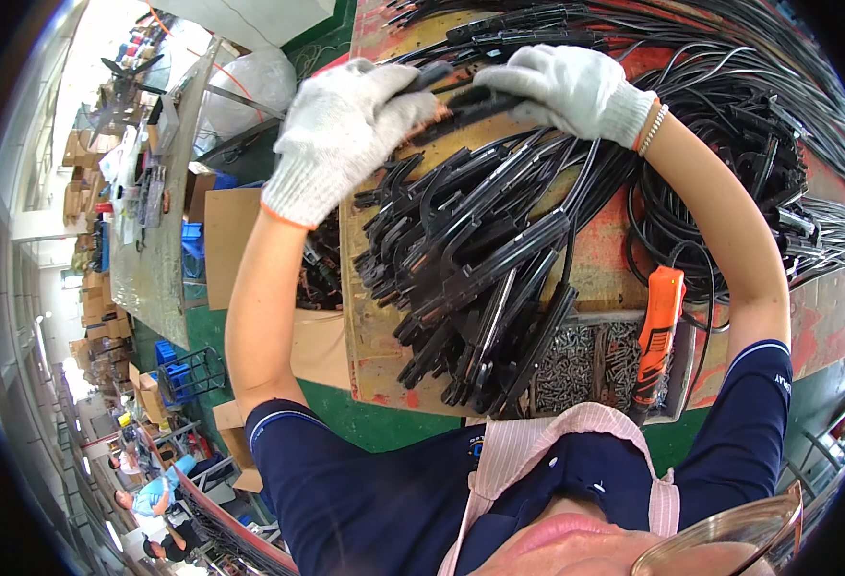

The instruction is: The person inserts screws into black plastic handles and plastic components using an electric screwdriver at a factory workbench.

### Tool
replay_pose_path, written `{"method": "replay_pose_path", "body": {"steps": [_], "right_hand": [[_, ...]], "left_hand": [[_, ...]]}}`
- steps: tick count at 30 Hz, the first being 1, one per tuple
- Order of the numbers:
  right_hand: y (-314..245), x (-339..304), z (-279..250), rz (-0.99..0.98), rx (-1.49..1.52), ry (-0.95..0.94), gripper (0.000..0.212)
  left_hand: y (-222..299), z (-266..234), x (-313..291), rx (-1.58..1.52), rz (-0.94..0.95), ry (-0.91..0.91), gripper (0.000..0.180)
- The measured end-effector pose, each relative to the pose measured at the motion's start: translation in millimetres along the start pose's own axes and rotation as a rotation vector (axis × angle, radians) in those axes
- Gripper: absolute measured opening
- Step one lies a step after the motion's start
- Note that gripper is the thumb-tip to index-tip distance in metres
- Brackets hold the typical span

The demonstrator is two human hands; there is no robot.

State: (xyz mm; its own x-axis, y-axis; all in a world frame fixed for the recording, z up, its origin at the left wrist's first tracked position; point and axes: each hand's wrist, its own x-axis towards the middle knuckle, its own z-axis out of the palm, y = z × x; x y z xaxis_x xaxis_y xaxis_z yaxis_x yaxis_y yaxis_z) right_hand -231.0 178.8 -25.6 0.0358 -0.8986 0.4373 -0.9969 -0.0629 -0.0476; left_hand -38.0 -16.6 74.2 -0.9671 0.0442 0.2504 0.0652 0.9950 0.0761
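Both my hands wear white knit gloves, raised over the far part of the worktable. My left hand (350,120) has its fingers bent around a dark, blurred black plastic piece (434,75). Opposite it, my right hand (568,91) pinches a long black plastic part (475,113) that slants toward the left glove. Whether the two pieces are joined cannot be made out. Below the hands lies a heap of black clamp-like plastic parts (480,240) with black cables trailing off to the right.
An orange and black power screwdriver (657,331) rests on a tray of screws (568,370) at the table's (374,360) near edge. Coiled black cables (662,226) lie under my right forearm. More cables (729,48) stretch along the far right. Cardboard (235,245) stands left of the table.
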Motion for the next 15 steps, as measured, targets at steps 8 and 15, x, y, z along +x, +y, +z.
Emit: {"method": "replay_pose_path", "body": {"steps": [8,15], "right_hand": [[-26,-51,-87,0.042,-0.1,-0.044,0.05],[-91,-81,-122,0.011,-0.164,0.096,0.047]], "left_hand": [[79,-10,-14,-0.236,-0.141,-0.095,0.032],[148,-5,-16,-0.585,-0.071,0.116,0.034]]}}
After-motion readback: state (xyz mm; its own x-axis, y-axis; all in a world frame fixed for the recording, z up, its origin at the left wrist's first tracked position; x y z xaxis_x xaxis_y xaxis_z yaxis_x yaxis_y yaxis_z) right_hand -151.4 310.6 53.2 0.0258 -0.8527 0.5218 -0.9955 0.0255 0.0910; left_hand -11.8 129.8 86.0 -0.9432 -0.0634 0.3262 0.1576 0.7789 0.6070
